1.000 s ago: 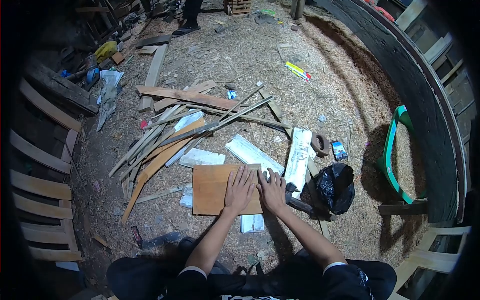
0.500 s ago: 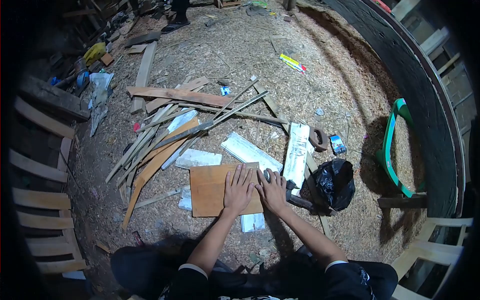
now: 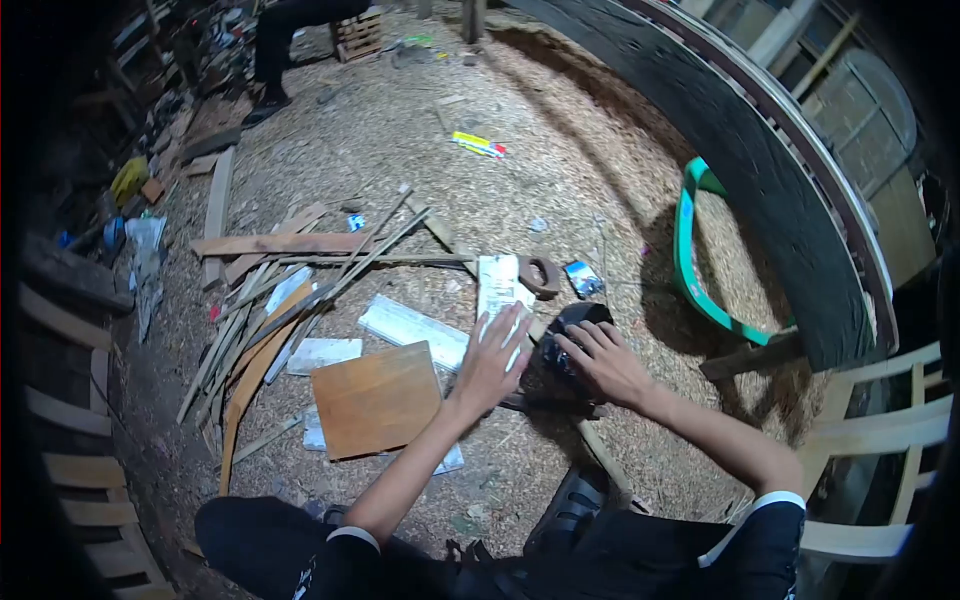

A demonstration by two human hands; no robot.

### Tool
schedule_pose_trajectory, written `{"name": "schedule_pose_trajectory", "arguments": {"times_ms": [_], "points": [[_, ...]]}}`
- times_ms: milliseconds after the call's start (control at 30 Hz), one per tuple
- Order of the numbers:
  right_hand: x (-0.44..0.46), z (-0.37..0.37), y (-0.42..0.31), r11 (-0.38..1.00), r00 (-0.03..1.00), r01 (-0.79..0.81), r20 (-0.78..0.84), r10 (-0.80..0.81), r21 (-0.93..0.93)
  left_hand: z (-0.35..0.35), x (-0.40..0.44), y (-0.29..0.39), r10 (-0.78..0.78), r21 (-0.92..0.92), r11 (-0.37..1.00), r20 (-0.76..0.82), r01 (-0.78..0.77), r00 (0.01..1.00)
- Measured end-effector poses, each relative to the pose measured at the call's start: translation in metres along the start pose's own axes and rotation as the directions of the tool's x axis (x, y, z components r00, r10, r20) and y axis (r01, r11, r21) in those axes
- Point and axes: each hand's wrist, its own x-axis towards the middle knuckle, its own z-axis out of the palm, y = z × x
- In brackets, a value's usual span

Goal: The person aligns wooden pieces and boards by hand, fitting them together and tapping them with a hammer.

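My left hand [image 3: 493,355] is spread open over the lower part of a white-painted board [image 3: 500,283], just right of a square wooden panel [image 3: 375,400]. Fingers apart, my right hand [image 3: 606,362] reaches over a black plastic bag [image 3: 567,338]; whether it touches the bag is unclear. The panel lies tilted across pale boards. Another white board [image 3: 413,331] lies behind it. A brown saw handle [image 3: 540,277] shows beside the upright white board.
Thin wooden strips [image 3: 262,325] are piled at the left. A green frame [image 3: 686,240] stands at the right by a dark beam [image 3: 690,120]. Slatted wooden pieces [image 3: 870,430] line the right edge. A seated person's leg [image 3: 275,55] shows at the back left.
Both hands have left the wooden panel and moved right, toward the white board and black bag. The panel has turned slightly. The view has swung right.
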Motion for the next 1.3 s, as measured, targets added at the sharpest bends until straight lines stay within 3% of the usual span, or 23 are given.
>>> {"name": "schedule_pose_trajectory", "arguments": {"times_ms": [167, 200, 267, 333, 433, 533, 600, 733, 767, 933, 1100, 1300], "points": [[-0.05, 0.043, 0.05, 0.997, 0.997, 0.077, -0.03, -0.076, 0.01, 0.065, 0.029, 0.044, 0.051, 0.015, 0.998, 0.152, -0.054, 0.987], [-0.056, 0.057, 0.056, 0.997, 0.996, 0.071, -0.048, -0.069, 0.027, 0.079, 0.033, 0.043, 0.057, 0.058, 0.996, 0.188, -0.069, 0.98], [-0.066, 0.085, 0.066, 0.997, 0.998, 0.005, 0.068, -0.011, 0.082, 0.102, 0.034, 0.036, 0.048, 0.106, 0.992, 0.242, -0.076, 0.969], [-0.074, 0.11, 0.07, 0.994, 0.997, 0.01, 0.069, -0.018, 0.113, 0.124, 0.032, 0.025, -0.037, 0.296, 0.953, 0.312, -0.06, 0.949], [-0.068, 0.135, 0.069, 0.951, 0.993, -0.09, -0.045, 0.108, 0.297, 0.139, 0.023, 0.008, -0.097, 0.349, 0.936, 0.359, -0.037, 0.928], [-0.057, 0.162, 0.069, 0.885, 0.973, -0.181, -0.055, 0.226, 0.429, 0.14, 0.021, 0.012, -0.12, 0.36, 0.933, 0.345, -0.014, 0.931], [-0.053, 0.177, 0.071, 0.858, 0.953, -0.222, -0.081, 0.29, 0.463, 0.138, 0.024, 0.02, -0.129, 0.413, 0.908, 0.433, -0.07, 0.892], [-0.047, 0.19, 0.072, 0.829, 0.937, -0.218, -0.128, 0.326, 0.516, 0.151, 0.02, 0.004, 0.009, 0.29, 0.934, 0.562, -0.207, 0.827], [-0.046, 0.191, 0.071, 0.829, 0.939, -0.224, -0.114, 0.325, 0.513, 0.153, 0.018, 0.001, -0.02, 0.379, 0.9, 0.529, -0.216, 0.848], [-0.045, 0.192, 0.062, 0.787, 0.912, -0.237, -0.149, 0.382, 0.57, 0.149, 0.007, -0.003, -0.106, 0.405, 0.905, 0.511, -0.13, 0.853], [-0.056, 0.179, 0.06, 0.69, 0.826, -0.114, -0.318, 0.466, 0.715, 0.143, 0.008, -0.008, -0.099, 0.3, 0.952, 0.5, -0.065, 0.86], [-0.046, 0.135, 0.062, 0.735, 0.787, -0.059, -0.421, 0.45, 0.676, 0.123, 0.0, 0.001, -0.094, 0.103, 0.993, 0.419, 0.055, 0.903]]}}
